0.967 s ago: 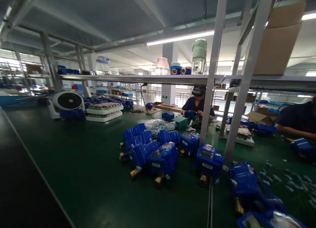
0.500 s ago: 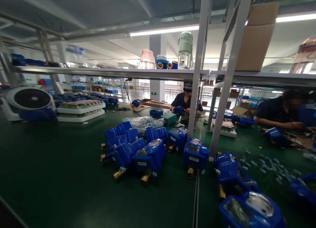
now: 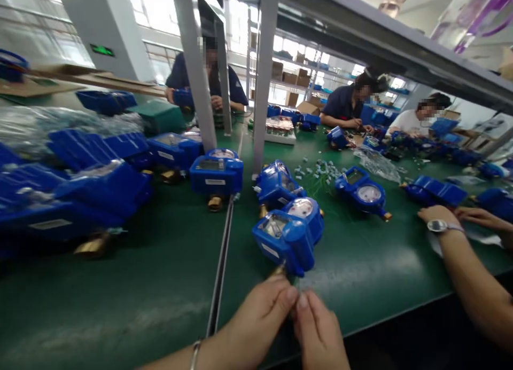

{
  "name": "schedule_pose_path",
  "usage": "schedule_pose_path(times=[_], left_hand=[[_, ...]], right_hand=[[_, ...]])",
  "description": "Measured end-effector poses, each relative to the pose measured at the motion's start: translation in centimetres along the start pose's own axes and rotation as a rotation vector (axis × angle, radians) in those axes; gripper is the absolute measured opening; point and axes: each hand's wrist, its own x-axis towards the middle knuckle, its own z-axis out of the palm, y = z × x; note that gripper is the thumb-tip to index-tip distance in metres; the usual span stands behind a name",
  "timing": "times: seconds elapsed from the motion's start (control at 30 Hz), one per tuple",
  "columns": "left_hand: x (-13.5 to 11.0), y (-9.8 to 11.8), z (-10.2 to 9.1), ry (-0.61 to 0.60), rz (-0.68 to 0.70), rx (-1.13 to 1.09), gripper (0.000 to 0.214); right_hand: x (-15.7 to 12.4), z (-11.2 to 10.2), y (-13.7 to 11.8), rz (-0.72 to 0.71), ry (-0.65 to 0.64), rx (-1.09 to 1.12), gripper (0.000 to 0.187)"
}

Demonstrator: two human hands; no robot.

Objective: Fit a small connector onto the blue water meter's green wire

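Observation:
My left hand (image 3: 262, 316) and my right hand (image 3: 318, 330) meet at the fingertips by the bench's front edge. Both are closed in a pinch, thumbs side by side. Whatever lies between the fingers is too small or hidden to make out. Just beyond them sits a blue water meter (image 3: 286, 239) with a round dial and a small window; its brass pipe end reaches down to the left fingertips. Whether the fingers touch that brass end I cannot tell. Behind it another blue meter (image 3: 276, 183) leans close.
Several blue meters (image 3: 76, 194) crowd the left. A metal post (image 3: 264, 81) rises from the green bench (image 3: 160, 300). Small pale-blue seals (image 3: 318, 170) lie scattered behind. At right, a co-worker's watch-wearing arm (image 3: 460, 263) rests near a meter (image 3: 435, 191). Other people sit opposite.
My view has swung right and down, with some tilt. Both my hands have come into view, pinched together before the nearest meter. The co-worker's arms at right now show too.

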Motion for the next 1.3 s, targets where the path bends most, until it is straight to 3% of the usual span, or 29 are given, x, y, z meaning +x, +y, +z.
schedule_pose_path(times=[0.13,0.33,0.47,0.67,0.77,0.93,0.97,1.0,1.03,1.2,1.3], left_hand=[[0.3,0.6,-0.3,-0.011,-0.078,-0.029,0.052],[0.5,0.6,-0.1,-0.04,-0.148,-0.233,0.047],[0.6,0.9,0.3,-0.101,-0.257,-0.421,0.047],[0.7,1.7,1.3,-0.038,-0.352,-0.523,0.049],[1.0,1.6,1.2,0.021,-0.269,-0.377,0.046],[1.3,1.2,0.4,0.011,-0.111,0.069,0.037],[1.3,1.1,0.3,0.008,-0.107,0.116,0.037],[1.3,1.1,0.2,0.008,-0.107,0.144,0.037],[1.4,1.1,0.1,0.01,-0.108,0.156,0.037],[1.5,1.0,0.1,-0.026,-0.175,0.009,0.04],[1.6,0.8,0.3,-0.053,-0.224,-0.132,0.042]], right_hand=[[0.8,0.1,0.2,-0.334,0.161,-0.271,0.017],[1.9,-0.8,0.8,-0.581,0.242,-0.447,0.016],[2.6,-1.8,1.7,-0.743,0.226,-0.534,0.014],[3.8,-2.9,2.1,-0.869,0.168,-0.577,0.01],[3.6,-2.2,1.6,-0.65,0.098,-0.437,0.015],[2.3,-0.7,0.3,0.303,-0.19,0.366,0.034],[2.0,-0.5,0.2,0.406,-0.227,0.455,0.035],[1.8,-0.5,0.2,0.422,-0.238,0.468,0.034],[1.5,-0.5,0.3,0.355,-0.219,0.409,0.032],[1.2,-1.2,1.4,-0.327,0.088,-0.296,0.017],[2.0,-2.0,2.0,-0.533,0.065,-0.498,0.018]])
